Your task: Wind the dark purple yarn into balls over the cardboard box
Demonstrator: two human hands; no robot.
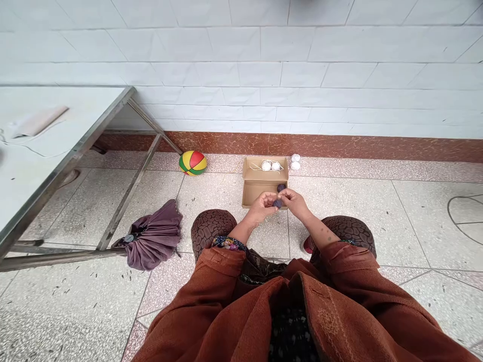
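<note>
My left hand (263,208) is closed around a small dark ball of yarn (277,203), held over the front of an open cardboard box (254,191). My right hand (296,202) pinches at the top of that same ball; whether a strand is between its fingertips is too small to see. A second dark ball (281,187) lies in the box's right side, just beyond my fingers. On the opened lid rest two white yarn balls (266,165) with loose strands. Two more white balls (295,165) sit on the floor beside the lid's right edge.
A colourful ball (192,163) stands near the wall, by a metal-framed table (113,108) at the left. A purple folded umbrella (156,236) leans by the table's lower bar. My knees (213,229) flank the box. A thin wire ring (468,216) is at the far right.
</note>
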